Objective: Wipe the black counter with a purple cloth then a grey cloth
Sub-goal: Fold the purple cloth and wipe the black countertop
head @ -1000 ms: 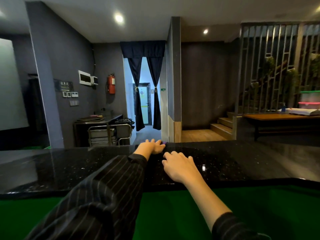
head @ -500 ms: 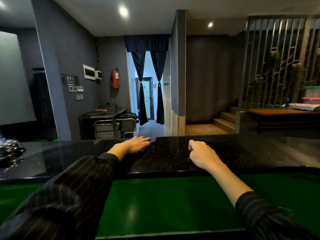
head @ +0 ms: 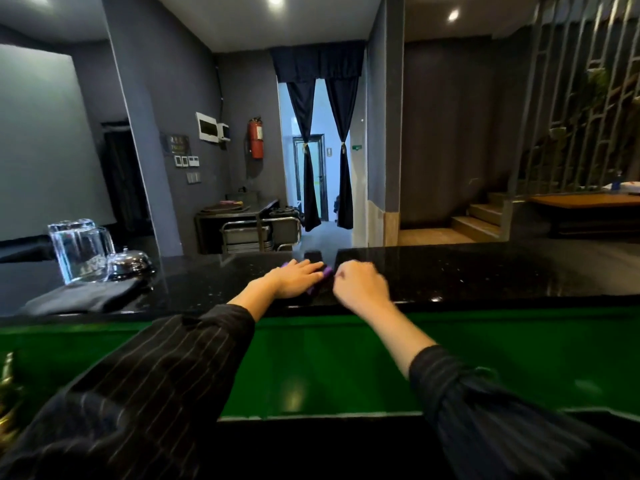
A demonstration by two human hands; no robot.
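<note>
The black speckled counter [head: 485,275] runs across the view above a green lower ledge. My left hand [head: 294,278] lies flat on the purple cloth [head: 325,271], which peeks out under its fingers and at its right side. My right hand [head: 360,284] is right beside it, fingers curled, touching the cloth's right edge; it is blurred. A dark grey folded cloth [head: 86,299] lies on the counter at the far left.
Two upturned clear glasses [head: 79,251] and a metal call bell [head: 130,261] stand at the counter's left, behind the grey cloth. A brass object [head: 8,393] sits at the lower left edge. Beyond the counter are a metal trolley [head: 259,233] and a curtained doorway.
My view has shifted left, bringing the glasses, bell and grey cloth into sight. My right hand has moved left to meet the left hand at the purple cloth.
</note>
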